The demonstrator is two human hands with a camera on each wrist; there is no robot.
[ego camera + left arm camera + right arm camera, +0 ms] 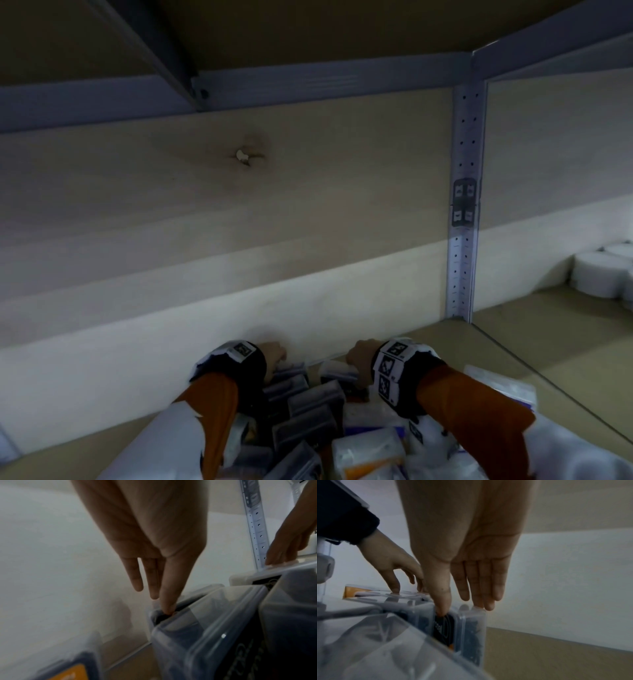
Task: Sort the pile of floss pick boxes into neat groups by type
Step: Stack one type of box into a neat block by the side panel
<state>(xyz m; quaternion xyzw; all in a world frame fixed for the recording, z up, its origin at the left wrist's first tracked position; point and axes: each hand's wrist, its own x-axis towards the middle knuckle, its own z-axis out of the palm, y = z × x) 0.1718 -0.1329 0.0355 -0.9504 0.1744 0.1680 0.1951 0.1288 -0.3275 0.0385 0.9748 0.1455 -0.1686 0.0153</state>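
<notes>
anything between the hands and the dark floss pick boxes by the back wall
Nothing visible. The left hand already has a fingertip on the top edge of a clear plastic box of dark floss picks, and the right hand has thumb and fingers touching another upright clear box of dark picks.

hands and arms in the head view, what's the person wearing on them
Both hands, left hand and right hand, are bare, without gloves. Each wrist carries a black band fitted with a white block bearing black-and-white square markers. Below the bands come orange sleeves, and white fabric covers the left forearm nearer the camera.
</notes>
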